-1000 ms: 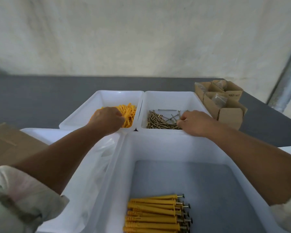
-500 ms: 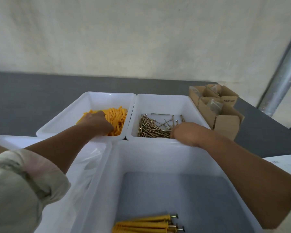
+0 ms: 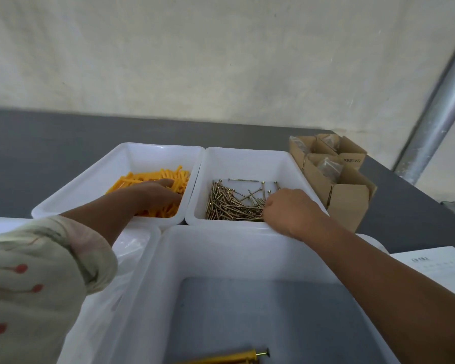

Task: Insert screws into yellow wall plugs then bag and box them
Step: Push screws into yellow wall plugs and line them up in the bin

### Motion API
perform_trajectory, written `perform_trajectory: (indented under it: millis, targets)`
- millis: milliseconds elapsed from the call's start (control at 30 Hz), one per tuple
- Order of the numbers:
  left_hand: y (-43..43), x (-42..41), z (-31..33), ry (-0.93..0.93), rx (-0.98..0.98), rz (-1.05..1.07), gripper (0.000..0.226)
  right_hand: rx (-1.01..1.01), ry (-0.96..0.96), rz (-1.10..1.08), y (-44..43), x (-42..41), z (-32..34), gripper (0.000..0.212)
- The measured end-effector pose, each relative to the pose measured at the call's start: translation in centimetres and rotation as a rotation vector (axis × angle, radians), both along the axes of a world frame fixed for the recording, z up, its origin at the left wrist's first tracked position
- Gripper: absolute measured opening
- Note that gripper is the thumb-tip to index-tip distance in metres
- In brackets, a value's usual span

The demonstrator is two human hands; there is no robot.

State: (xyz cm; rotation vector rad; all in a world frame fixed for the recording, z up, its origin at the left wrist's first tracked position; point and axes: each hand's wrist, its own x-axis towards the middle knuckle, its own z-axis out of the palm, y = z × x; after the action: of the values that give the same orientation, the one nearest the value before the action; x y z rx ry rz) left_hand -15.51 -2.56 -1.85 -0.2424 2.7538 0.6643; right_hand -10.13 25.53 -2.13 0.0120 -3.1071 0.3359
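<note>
On my feed: dark grey tabletop (image 3: 50,143) running back to pale, stained wall (image 3: 195,61). Shiny metal pole (image 3: 436,114) slanting up right edge. Four white plastic bins: back-left bin (image 3: 158,149) and back-right bin (image 3: 247,160) side by side, touching; large front bin (image 3: 221,253) nearest camera; front-left bin (image 3: 153,231) partly hidden. White printed sheet (image 3: 436,269) at right, text too small to read.

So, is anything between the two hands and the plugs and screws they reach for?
Nothing visible. The left hand lies on the yellow plugs, and the right hand is at the screws.
</note>
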Motion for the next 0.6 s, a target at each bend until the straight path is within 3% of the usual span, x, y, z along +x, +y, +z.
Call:
perform_trajectory:
  millis: [200, 433, 600]
  targets:
    - [0.3, 0.6, 0.5, 0.028, -0.213, -0.108, 0.070, -0.060, 0.115, 0.002, 0.0, 0.9, -0.1, 0.018]
    - [0.5, 3.8, 1.9, 0.046, -0.478, -0.271, 0.048, -0.067, 0.191, 0.014, -0.1, 1.5, 0.1, 0.033]
    - [0.1, 5.8, 2.0, 0.104, -0.398, -0.293, 0.046, -0.055, 0.285, 0.043, -0.1, 2.2, 0.2, 0.035]
